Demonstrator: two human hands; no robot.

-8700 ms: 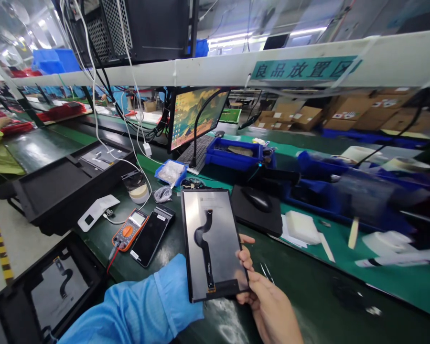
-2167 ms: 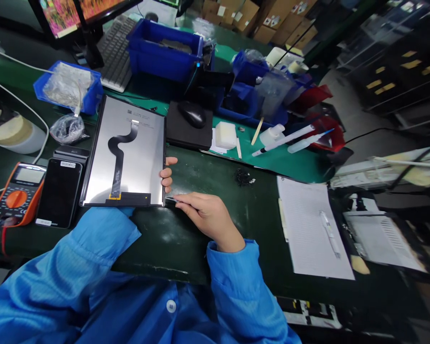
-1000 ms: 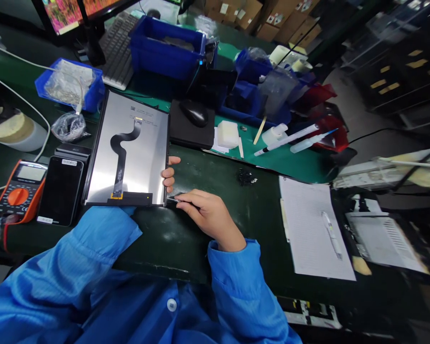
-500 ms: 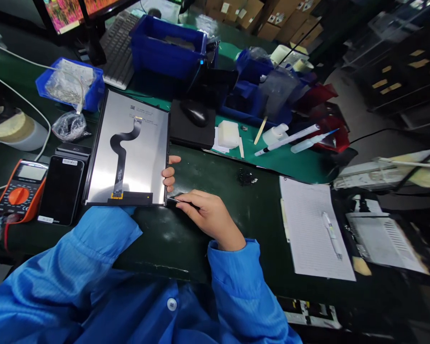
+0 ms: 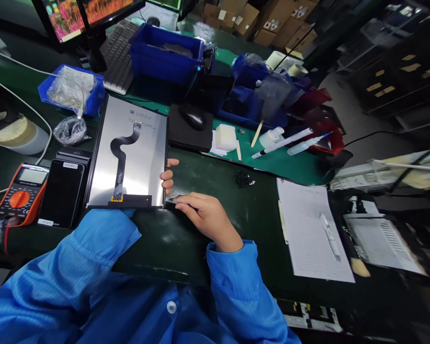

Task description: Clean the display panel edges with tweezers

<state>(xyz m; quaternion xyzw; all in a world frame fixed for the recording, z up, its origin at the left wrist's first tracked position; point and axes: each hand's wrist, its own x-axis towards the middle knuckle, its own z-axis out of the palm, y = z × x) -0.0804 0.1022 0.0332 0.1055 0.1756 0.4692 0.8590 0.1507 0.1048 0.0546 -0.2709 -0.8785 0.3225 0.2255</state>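
Note:
A tablet screen panel (image 5: 143, 157), silver-backed with a black curving ribbon cable (image 5: 119, 160), is held up with its back facing me. My left hand (image 5: 167, 176) grips it from behind. Only the fingertips show, curled round its right edge; the palm and thumb are hidden behind the panel. At the panel's lower right corner, my right hand (image 5: 204, 215) pinches a pair of thin metal tweezers (image 5: 171, 201). Their tip meets the panel's edge, though whether it grips anything there is too small to tell.
On the left lie an orange multimeter (image 5: 20, 195) and a black phone (image 5: 60, 192). Small black scraps (image 5: 244, 179) lie right of my hands, and beyond them a paper sheet (image 5: 304, 229) carries a pen (image 5: 329, 236). Blue bins (image 5: 165, 57) and a mouse (image 5: 192, 117) stand behind.
The view has shifted slightly. Both hands keep nearly the same pose, and the tweezers are still at the panel's lower right corner.

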